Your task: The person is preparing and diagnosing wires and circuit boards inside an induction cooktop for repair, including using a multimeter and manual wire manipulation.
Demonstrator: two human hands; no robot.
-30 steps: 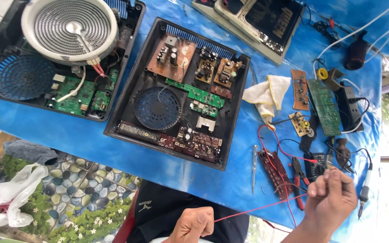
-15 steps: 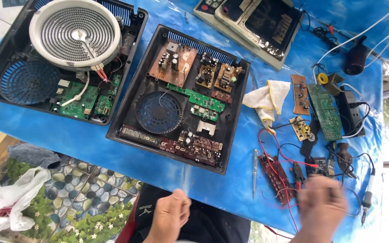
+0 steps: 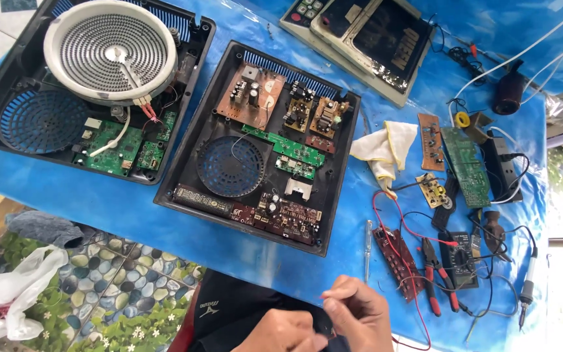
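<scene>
While both hands (image 3: 324, 319) pinch the thin red wire (image 3: 406, 261) over the lap, a hard tug could drag the red board (image 3: 395, 261) off the table (image 3: 99, 202)

A: My left hand (image 3: 288, 334) is cut off at the bottom edge; only knuckles show. What it pinches, I cannot tell.

B: And the right?

A: Right hand (image 3: 358, 311) hides its own fingertips. Grip looks closed together with the left, on something too small to make out. The red wire (image 3: 418, 319) runs toward it, but contact is hidden.

B: Edges?

A: The cooker with the white coil (image 3: 92, 85) is cropped at the left and top edges. The glass top panel (image 3: 366, 39) is cut at the top. White plastic bag (image 3: 8, 293) runs off the left edge.

B: Boards?

A: Small parts on the open cooker's boards (image 3: 262, 137) are too fine to identify. The meter (image 3: 459, 261) is partly buried under leads.
</scene>
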